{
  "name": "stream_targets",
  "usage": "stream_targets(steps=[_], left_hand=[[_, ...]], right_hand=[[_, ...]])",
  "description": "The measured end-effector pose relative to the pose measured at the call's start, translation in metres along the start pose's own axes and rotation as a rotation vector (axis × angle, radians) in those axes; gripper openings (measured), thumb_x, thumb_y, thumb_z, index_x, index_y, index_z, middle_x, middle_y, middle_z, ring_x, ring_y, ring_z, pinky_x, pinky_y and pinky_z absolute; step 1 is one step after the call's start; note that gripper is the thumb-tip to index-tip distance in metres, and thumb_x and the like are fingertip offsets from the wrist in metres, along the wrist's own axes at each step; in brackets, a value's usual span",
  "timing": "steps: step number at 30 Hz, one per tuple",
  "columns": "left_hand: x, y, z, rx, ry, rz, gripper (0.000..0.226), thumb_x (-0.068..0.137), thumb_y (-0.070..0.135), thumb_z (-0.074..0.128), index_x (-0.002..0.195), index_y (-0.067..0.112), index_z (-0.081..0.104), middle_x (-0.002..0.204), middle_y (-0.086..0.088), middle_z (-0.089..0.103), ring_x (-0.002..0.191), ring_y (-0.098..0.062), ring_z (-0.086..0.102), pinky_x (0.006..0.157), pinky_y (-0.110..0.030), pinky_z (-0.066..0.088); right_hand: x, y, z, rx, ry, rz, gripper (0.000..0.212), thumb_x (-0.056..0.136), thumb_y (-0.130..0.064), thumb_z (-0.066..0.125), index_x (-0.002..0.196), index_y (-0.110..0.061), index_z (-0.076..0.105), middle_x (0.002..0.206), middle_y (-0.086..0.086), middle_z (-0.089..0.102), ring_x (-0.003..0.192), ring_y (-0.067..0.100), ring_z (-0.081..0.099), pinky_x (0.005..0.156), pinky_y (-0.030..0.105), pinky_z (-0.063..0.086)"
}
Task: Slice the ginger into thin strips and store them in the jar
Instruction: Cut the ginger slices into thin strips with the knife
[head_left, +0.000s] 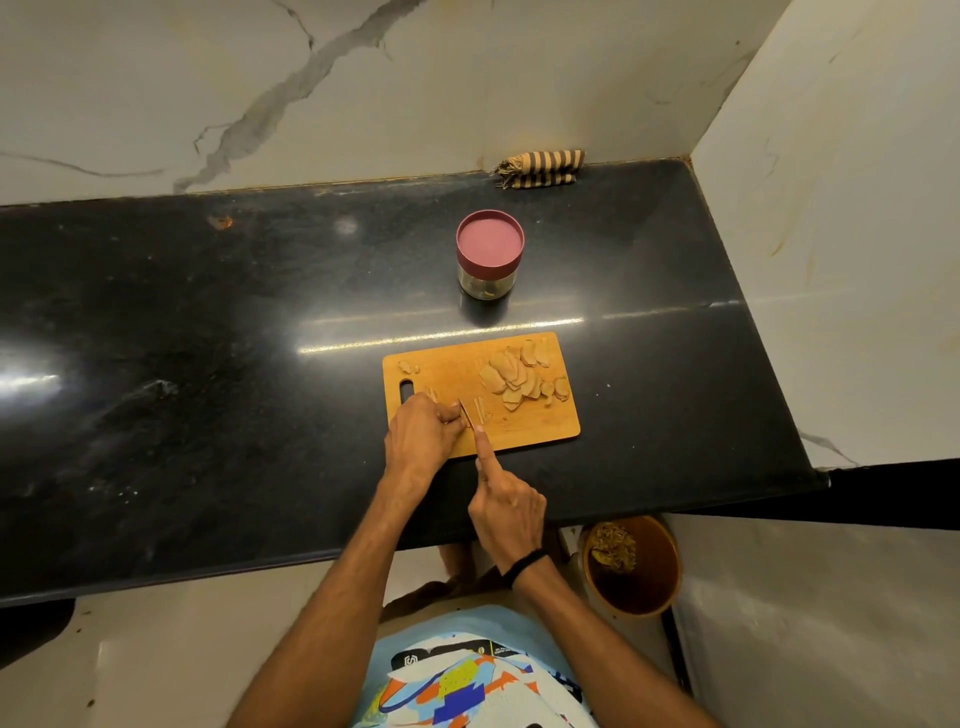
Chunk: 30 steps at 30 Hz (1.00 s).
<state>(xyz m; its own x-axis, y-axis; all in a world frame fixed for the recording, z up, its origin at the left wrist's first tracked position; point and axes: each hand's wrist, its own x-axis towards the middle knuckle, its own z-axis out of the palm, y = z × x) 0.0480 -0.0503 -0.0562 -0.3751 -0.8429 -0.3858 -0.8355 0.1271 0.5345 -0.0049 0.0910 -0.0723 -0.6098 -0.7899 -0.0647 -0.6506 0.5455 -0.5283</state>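
A wooden cutting board (540, 431) lies on the black counter. A heap of flat ginger slices (519, 375) sits on its far right part, and a few thin ginger strips (480, 407) lie near its front left. My left hand (423, 434) rests on the board with curled fingers holding down a ginger piece (464, 415). My right hand (506, 506) grips a knife, index finger stretched along the blade's spine; the blade is mostly hidden and meets the ginger by my left fingertips. A glass jar (485, 280) with its maroon lid (489, 240) on stands behind the board.
A striped folded cloth (540, 169) lies against the back wall. The counter (208, 338) ends at a marble side wall on the right. Below the counter's front edge, at the right, stands a brown bin (631, 566) with scraps.
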Motion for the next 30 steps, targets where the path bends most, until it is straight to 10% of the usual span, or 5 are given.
stream_targets(steps=[16,30], left_hand=[[0.006,0.003,0.001,-0.041,-0.034,-0.041,0.026,0.09,0.031,0.073,0.112,0.018,0.076,0.1,0.002,0.074,0.082,-0.012,0.064,0.072,-0.032,0.056],[0.003,0.004,0.002,-0.022,-0.011,-0.059,0.027,0.092,0.038,0.07,0.109,0.017,0.076,0.091,0.003,0.071,0.071,-0.008,0.059,0.053,-0.022,0.04]], right_hand=[[0.008,-0.003,0.003,-0.04,-0.006,0.031,0.065,0.088,-0.01,0.063,0.147,-0.028,0.042,0.048,-0.007,0.032,0.037,0.011,0.033,0.041,0.026,0.027],[-0.008,-0.003,0.001,-0.217,0.055,0.014,0.079,0.07,-0.001,0.071,0.142,-0.025,0.052,0.05,-0.004,0.033,0.038,0.011,0.025,0.04,0.022,0.023]])
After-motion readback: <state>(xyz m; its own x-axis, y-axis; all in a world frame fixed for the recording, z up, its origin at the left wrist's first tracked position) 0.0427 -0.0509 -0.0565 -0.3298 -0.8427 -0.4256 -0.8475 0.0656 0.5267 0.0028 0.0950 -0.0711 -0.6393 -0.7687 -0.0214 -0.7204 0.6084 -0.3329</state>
